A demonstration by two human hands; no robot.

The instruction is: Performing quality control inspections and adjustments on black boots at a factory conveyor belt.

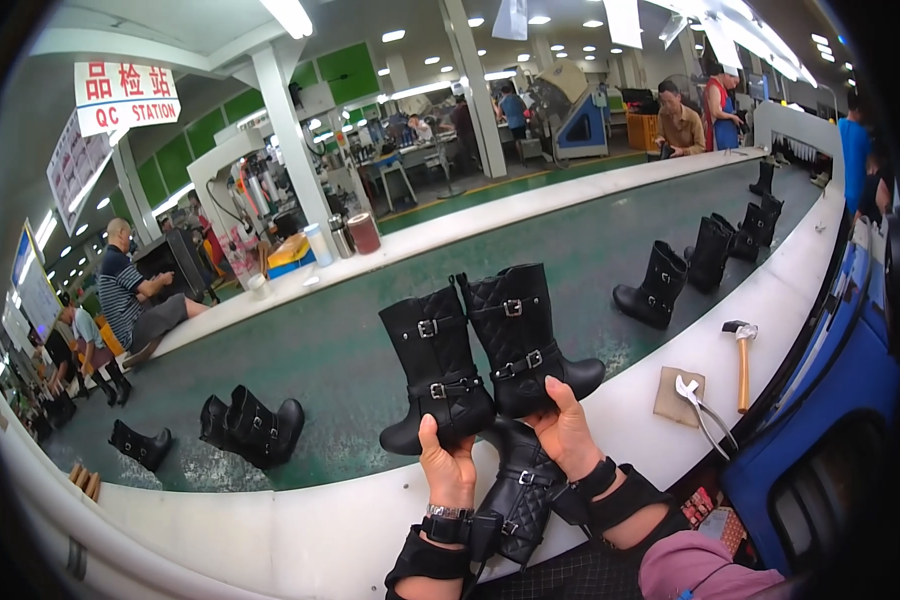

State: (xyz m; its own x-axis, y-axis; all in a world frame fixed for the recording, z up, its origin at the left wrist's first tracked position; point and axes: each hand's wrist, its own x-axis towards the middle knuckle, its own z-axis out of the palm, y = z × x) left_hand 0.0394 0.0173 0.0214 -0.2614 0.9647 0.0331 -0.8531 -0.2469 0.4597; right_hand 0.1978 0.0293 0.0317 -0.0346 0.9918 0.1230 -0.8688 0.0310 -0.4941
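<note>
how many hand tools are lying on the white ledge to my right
2: a hammer with a wooden handle, and pliers lying partly on a tan pad just left of it. Others may sit beyond the frame.

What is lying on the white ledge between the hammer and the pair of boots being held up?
In the head view, between the hammer and the held boots lie a tan square pad and metal pliers partly on it.

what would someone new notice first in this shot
Front and centre, the left hand and right hand hold up a pair of black quilted boots over the green belt. More black boots stand along it, left and far right. On the white rim at right lie a hammer and pliers.
</note>
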